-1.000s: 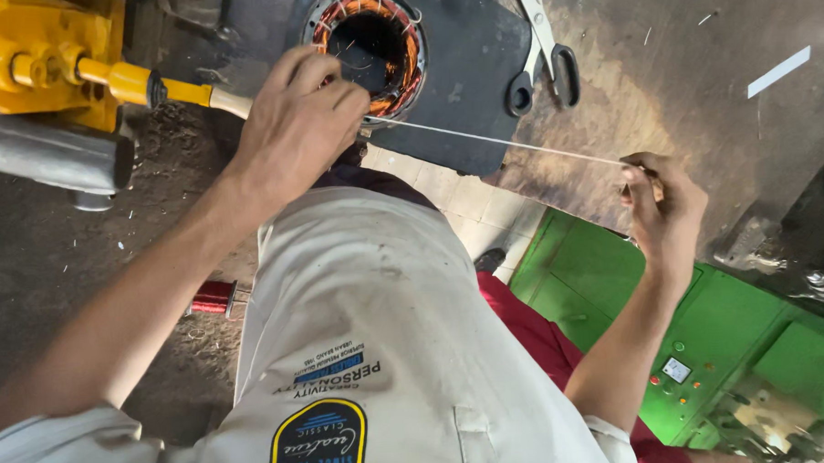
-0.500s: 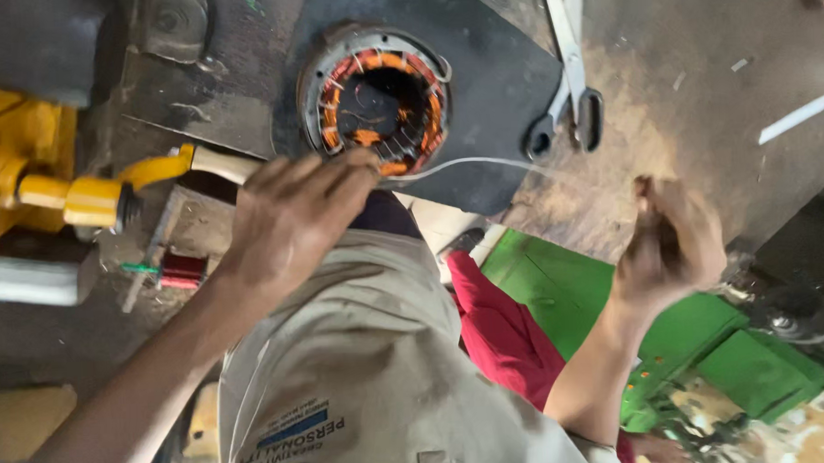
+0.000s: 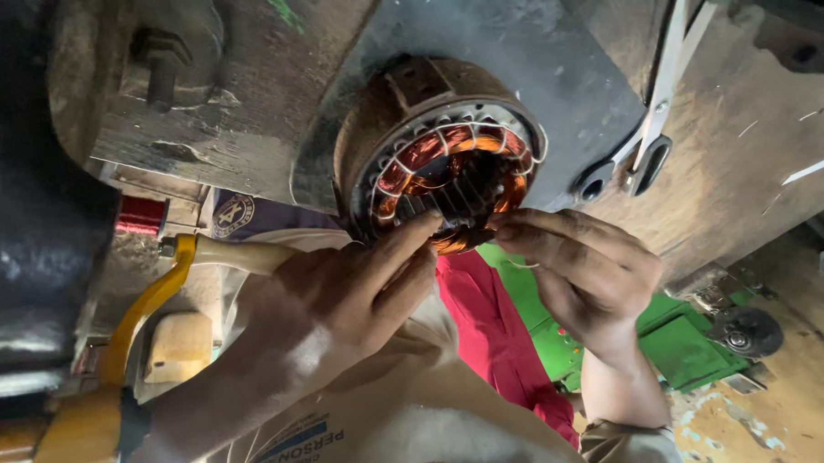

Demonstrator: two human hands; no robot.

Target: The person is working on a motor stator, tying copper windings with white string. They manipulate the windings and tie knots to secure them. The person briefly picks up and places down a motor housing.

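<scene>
A motor stator (image 3: 441,157) with copper windings and white lacing lies on a dark metal plate (image 3: 534,63). Both my hands meet at its near rim. My left hand (image 3: 350,293) pinches the copper winding (image 3: 453,241) between thumb and forefinger. My right hand (image 3: 582,276) has its fingertips closed at the same spot on a thin white thread (image 3: 523,264), which hangs in a small loop under the fingers. How the thread runs through the winding is hidden by the fingers.
Scissors (image 3: 650,123) lie on the plate right of the stator. A yellow crank handle (image 3: 141,309) and a red wire spool (image 3: 139,215) are on the left, by a bolted metal block (image 3: 164,67). A green metal part (image 3: 685,341) and red cloth (image 3: 493,338) lie below.
My right hand, which held the thread stretched far out to the right, has come in to the stator. The view has moved closer, and both hands now meet at the winding.
</scene>
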